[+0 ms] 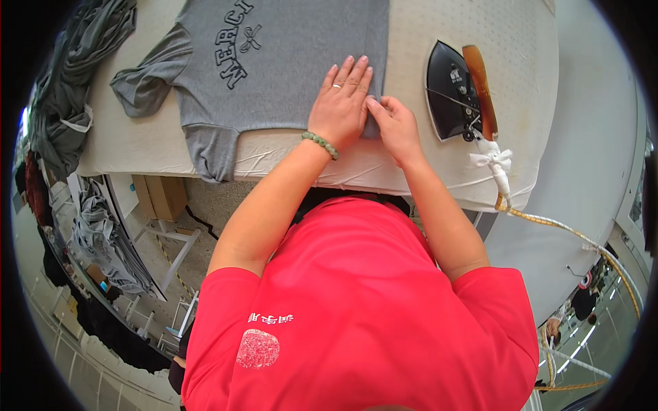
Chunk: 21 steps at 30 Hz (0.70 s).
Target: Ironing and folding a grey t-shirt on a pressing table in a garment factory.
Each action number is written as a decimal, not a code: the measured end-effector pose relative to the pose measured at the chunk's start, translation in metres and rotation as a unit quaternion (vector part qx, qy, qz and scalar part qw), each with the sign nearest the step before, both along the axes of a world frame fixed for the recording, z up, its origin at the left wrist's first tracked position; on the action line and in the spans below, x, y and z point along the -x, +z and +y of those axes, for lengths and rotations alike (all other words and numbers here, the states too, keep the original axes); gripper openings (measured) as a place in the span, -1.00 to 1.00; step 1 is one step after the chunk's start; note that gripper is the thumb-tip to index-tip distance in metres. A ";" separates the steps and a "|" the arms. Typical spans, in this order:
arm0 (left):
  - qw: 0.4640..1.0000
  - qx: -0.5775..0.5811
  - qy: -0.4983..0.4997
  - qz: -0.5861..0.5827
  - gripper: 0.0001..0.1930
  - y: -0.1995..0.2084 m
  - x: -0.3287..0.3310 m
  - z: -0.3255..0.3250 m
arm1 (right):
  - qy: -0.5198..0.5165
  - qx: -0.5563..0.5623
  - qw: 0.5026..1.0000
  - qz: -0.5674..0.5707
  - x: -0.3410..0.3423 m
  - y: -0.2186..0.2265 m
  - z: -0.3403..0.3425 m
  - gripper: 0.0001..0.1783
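Note:
A grey sweatshirt (288,61) with dark outlined lettering and a small bow motif lies spread on the cream padded ironing table (473,168). My left hand (340,103) rests flat on it near its right edge, fingers stretched out; a ring and a green bead bracelet (319,144) are on that hand and wrist. Close beside it, my right hand (395,129) pinches the sweatshirt's edge at the near right corner between thumb and fingers. The fabric inside that pinch is mostly hidden. One sleeve (147,82) reaches out to the left.
To the right stands a black iron (449,92) with a brown handle, its wrapped cord (548,220) trailing off the table's right side. Dark grey garments (82,61) are heaped at the far left. Below the table's left part are a cardboard box (161,196) and a white frame (179,260).

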<state>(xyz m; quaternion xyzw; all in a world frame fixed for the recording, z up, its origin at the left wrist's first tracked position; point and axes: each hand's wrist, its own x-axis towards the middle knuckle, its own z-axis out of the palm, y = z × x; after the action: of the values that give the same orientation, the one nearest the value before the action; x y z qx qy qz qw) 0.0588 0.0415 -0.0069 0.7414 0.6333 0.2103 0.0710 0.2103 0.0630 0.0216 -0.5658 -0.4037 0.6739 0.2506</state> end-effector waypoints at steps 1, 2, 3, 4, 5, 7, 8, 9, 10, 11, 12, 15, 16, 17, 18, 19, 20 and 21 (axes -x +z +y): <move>1.000 0.001 -0.001 -0.004 -0.45 0.000 0.001 0.001 | 0.006 -0.004 1.000 0.006 -0.002 -0.006 -0.003 -0.77; 1.000 0.001 -0.001 -0.008 -0.45 0.002 0.001 0.002 | 0.001 -0.036 0.999 -0.012 -0.008 -0.013 -0.008 -0.78; 1.000 -0.005 0.008 0.000 -0.45 0.002 0.003 0.003 | -0.002 -0.068 0.997 -0.027 -0.010 -0.017 -0.009 -0.78; 1.000 -0.002 0.006 -0.007 -0.45 0.002 0.002 0.001 | 0.009 -0.073 0.997 -0.018 -0.012 -0.014 -0.009 -0.78; 1.000 0.000 0.005 -0.015 -0.44 0.003 0.001 0.000 | 0.020 -0.064 0.996 -0.052 -0.015 -0.010 -0.009 -0.79; 1.000 -0.003 0.013 -0.018 -0.44 0.003 0.000 -0.004 | 0.040 -0.061 0.994 -0.082 -0.020 -0.007 -0.008 -0.80; 0.999 -0.003 0.011 -0.032 -0.44 0.003 -0.001 -0.004 | 0.021 -0.022 0.997 -0.065 -0.022 -0.010 -0.007 -0.80; 0.999 -0.003 0.007 -0.046 -0.44 0.003 -0.001 -0.004 | 0.000 0.017 0.999 -0.050 -0.023 -0.014 -0.006 -0.81; 0.998 -0.004 0.002 -0.061 -0.44 0.003 0.000 -0.003 | -0.021 0.057 0.998 -0.035 -0.024 -0.019 -0.003 -0.81; 0.998 -0.007 0.009 -0.058 -0.44 0.003 0.000 -0.004 | -0.013 0.053 0.998 -0.033 -0.023 -0.019 0.000 -0.81; 0.998 -0.007 0.009 -0.061 -0.44 0.002 0.000 -0.005 | -0.009 0.070 0.997 -0.014 -0.023 -0.019 0.003 -0.80; 0.998 -0.007 0.010 -0.065 -0.45 0.000 -0.001 -0.006 | 0.001 0.104 0.994 0.022 -0.025 -0.019 0.007 -0.78; 0.999 -0.003 0.008 -0.045 -0.44 -0.001 -0.001 -0.007 | 0.045 0.074 0.996 -0.035 -0.024 -0.007 0.008 -0.74; 1.000 0.003 0.006 -0.024 -0.43 -0.002 -0.002 -0.009 | 0.088 0.044 0.991 -0.093 -0.023 0.005 0.009 -0.70; 1.000 0.006 0.003 -0.004 -0.42 -0.001 -0.003 -0.008 | 0.130 0.012 0.980 -0.150 -0.021 0.016 0.013 -0.66; 1.000 0.005 0.007 -0.003 -0.42 -0.001 -0.005 -0.008 | 0.134 0.010 0.980 -0.149 -0.014 0.024 0.016 -0.66; 1.000 0.012 0.014 0.018 -0.40 -0.001 -0.006 -0.010 | 0.165 -0.167 0.952 -0.196 -0.004 0.032 0.017 -0.60; 0.999 0.021 0.019 0.037 -0.38 -0.001 -0.011 -0.013 | 0.188 -0.336 0.892 -0.238 0.005 0.039 0.014 -0.53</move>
<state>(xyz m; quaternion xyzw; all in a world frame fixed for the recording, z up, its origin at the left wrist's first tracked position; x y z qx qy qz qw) 0.0696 0.0287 -0.0078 0.7350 0.6535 0.1708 0.0591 0.2051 0.0774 0.0608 -0.5047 -0.7525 0.3775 0.1912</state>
